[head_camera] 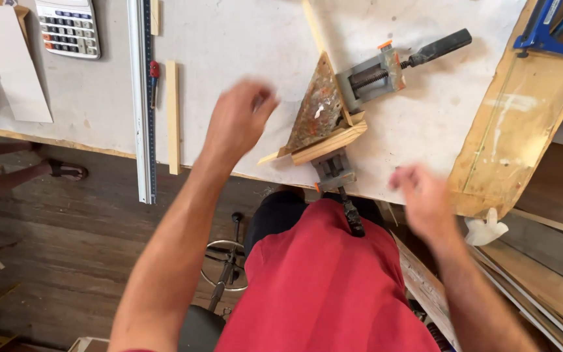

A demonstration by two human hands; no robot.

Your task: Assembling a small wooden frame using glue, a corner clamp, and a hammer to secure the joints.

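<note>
A metal corner clamp (353,107) sits near the front edge of the white desk (242,39), and it serves as the landmark here. Two light wooden strips (329,143) already lie in it, meeting at a corner over its rusty, paint-smeared triangular plate (317,107). One screw handle (438,47) points away to the upper right of the clamp; the other (352,215) hangs over the desk edge toward the person's red shirt. So the pieces look seated and clamped; whether the joint is glued or fully tightened cannot be told.

The left hand (236,120) hovers just left of the clamp, blurred, fingers loosely curled, its grip holding nothing. The right hand (425,195) is below and right of the clamp, at the desk edge, also blurred, with an empty, half-open grip. Neither hand touches the clamp or the strips.

Farther left of the clamp lie a loose wooden strip (173,117), a long metal ruler (143,98) overhanging the desk edge, and a red-and-grey tool (154,81) between them. Well beyond those, a calculator (68,27) and a white sheet (11,62). Right of the clamp a worn plywood board (516,124) leans across the desk corner, with a blue clamp (555,26) above it. Nothing lies between either hand and the corner clamp.
</note>
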